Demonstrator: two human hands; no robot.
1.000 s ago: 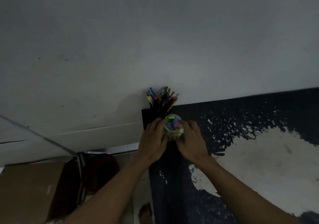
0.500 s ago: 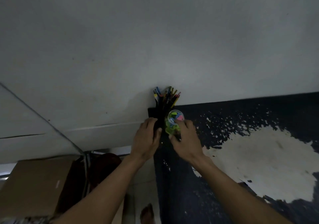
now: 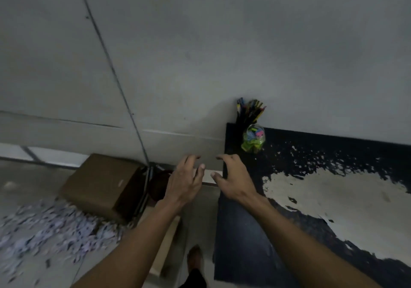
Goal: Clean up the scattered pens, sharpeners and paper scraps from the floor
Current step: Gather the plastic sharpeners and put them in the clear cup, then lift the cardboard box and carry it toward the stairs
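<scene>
Risk: the jar (image 3: 253,138) of sharpeners stands near the dark top's (image 3: 255,232) corner, just in front of the pens (image 3: 250,111); a careless arm swing could tip it off. Paper scraps (image 3: 51,232) lie uncollected on the floor beside the box (image 3: 101,184). Since earlier, both hands have let go of the jar and drawn back: left hand (image 3: 185,180) and right hand (image 3: 234,177) are empty, fingers loosely spread.

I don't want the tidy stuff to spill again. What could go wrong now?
The jar stands close to the table's corner, so a bump from the right hand might knock it off. It also stands against the pens, so both could tip together. The paper scraps lie on the floor by the box; a foot might scatter them.
</scene>
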